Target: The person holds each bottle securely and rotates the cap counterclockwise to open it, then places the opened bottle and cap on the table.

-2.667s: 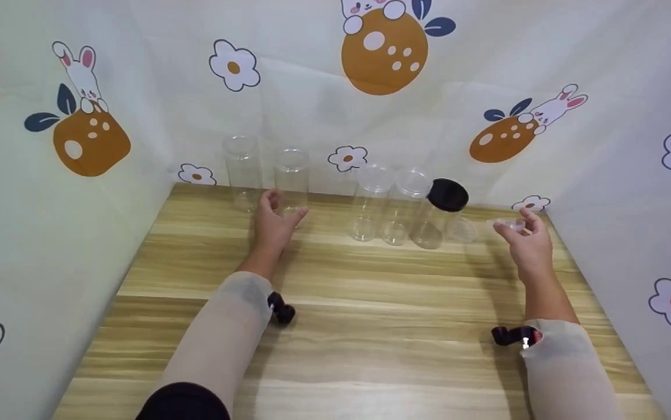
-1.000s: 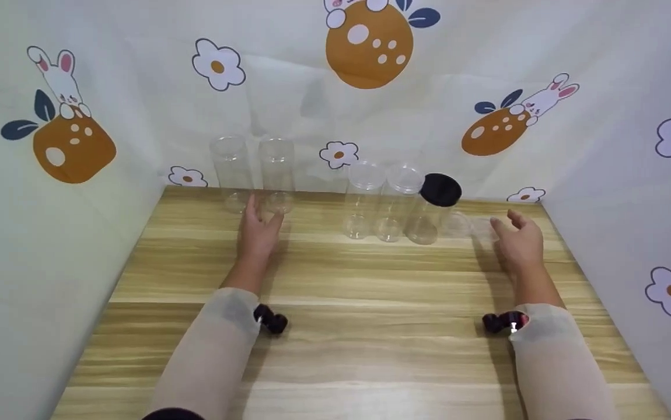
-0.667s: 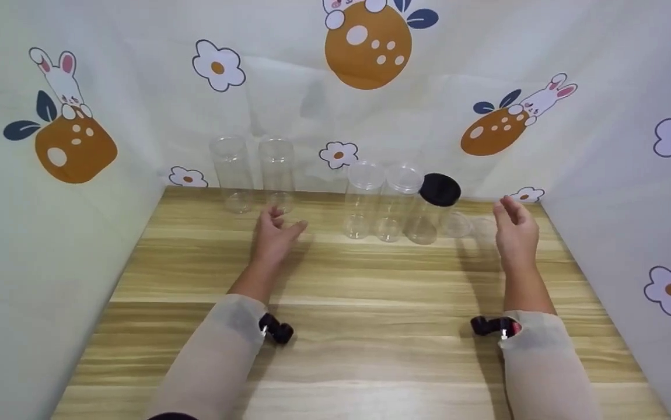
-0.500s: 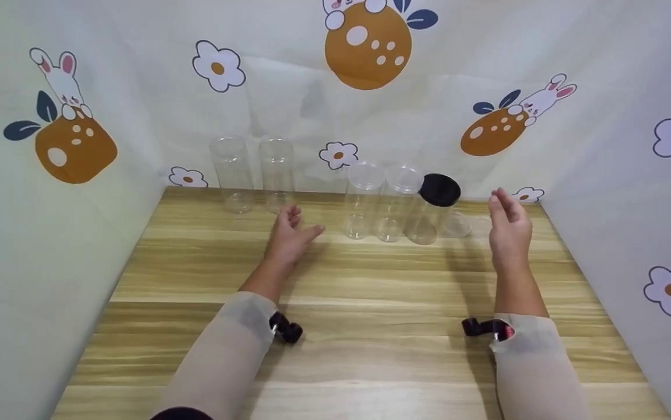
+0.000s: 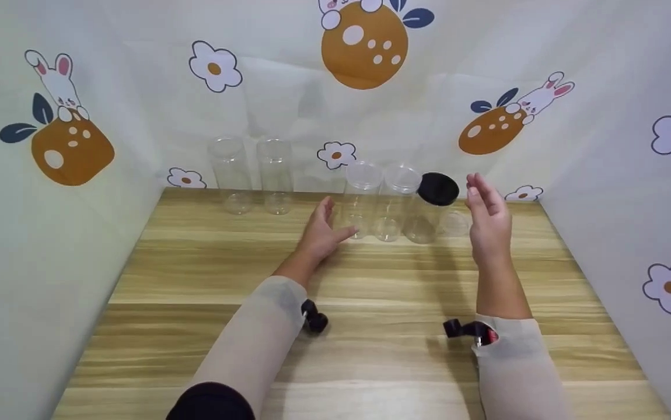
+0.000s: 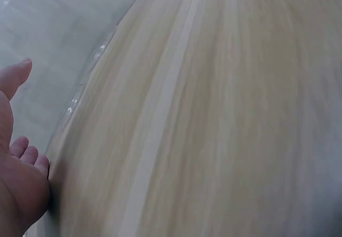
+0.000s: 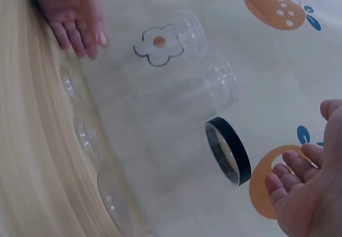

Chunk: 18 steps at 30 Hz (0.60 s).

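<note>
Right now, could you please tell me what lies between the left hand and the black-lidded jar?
In the head view, two clear jars stand upright, side by side, between the left hand and the black-lidded jar.

Three clear jars [image 5: 395, 204] stand upright in a row near the bench [image 5: 370, 361] back edge; the rightmost wears a black lid [image 5: 439, 189].

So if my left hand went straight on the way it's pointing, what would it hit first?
Your left hand would probably meet the leftmost clear jar of the group of three, though depth is uncertain.
</note>
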Tool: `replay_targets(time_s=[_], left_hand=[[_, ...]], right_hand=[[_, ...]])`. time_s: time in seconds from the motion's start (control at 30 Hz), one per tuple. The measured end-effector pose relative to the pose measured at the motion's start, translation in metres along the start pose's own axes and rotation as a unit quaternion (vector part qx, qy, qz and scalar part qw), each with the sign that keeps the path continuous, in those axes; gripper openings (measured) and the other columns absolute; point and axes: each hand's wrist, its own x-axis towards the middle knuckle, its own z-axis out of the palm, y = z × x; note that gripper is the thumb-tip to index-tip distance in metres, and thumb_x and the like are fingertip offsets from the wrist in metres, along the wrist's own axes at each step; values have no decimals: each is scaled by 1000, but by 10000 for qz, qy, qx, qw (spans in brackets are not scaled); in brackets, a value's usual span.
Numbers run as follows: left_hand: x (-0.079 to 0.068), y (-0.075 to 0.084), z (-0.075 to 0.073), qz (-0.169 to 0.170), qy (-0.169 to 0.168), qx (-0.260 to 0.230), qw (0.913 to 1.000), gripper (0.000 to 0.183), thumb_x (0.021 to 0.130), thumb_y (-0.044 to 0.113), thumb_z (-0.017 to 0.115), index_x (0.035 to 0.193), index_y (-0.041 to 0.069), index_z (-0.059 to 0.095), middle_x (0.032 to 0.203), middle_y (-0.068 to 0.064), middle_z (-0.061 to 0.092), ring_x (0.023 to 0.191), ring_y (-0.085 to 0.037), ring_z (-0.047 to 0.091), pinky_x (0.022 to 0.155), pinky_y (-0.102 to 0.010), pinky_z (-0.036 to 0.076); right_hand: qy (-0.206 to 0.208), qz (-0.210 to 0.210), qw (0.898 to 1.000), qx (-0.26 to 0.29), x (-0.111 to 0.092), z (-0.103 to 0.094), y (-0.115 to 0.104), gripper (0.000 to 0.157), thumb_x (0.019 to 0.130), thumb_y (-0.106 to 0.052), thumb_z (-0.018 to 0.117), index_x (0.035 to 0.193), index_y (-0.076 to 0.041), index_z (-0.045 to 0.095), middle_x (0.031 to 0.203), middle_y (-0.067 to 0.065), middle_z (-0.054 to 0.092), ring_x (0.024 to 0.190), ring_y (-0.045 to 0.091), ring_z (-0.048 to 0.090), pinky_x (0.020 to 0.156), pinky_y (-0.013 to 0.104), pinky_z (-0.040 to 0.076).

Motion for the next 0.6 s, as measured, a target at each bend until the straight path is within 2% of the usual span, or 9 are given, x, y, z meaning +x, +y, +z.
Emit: replay_targets(time_s=[0.17, 0.3, 0.4, 0.6], left_hand=[[5, 3, 14, -27, -41, 300, 9995, 109, 86, 24, 90, 170, 10, 21, 177, -11, 30, 166, -28, 27, 137, -40, 25], [9, 2, 20, -36, -46, 448, 9990, 106, 89, 27, 88, 170, 13, 23, 176, -9, 34, 165, -26, 30, 136, -41, 26], [10, 2, 20, 13, -30, 510, 9987, 100, 91, 27, 86, 169, 12, 27, 173, -8, 39, 162, -26, 35, 135, -41, 29], [2, 3, 13, 83, 92, 260, 9996, 90, 90, 22, 88, 163, 13, 37, 169, -7, 45, 160, -27, 40, 132, -40, 34]], right_hand=[[5, -45, 10000, 70, -2, 8, -4, 48, 111, -18, 55, 156, -3, 52, 161, 16, 56, 151, 21, 50, 122, 28, 45], [23, -83, 9999, 111, -3, 14, -6, 47, 111, -16, 55, 156, -2, 53, 160, 17, 56, 150, 21, 52, 120, 28, 46], [11, -131, 9998, 130, -3, 18, -7, 46, 111, -15, 54, 155, -2, 53, 159, 18, 56, 150, 21, 52, 118, 26, 47], [-7, -236, 9996, 179, -6, 23, -10, 45, 110, -13, 56, 153, 0, 55, 158, 18, 58, 149, 22, 53, 120, 23, 47]])
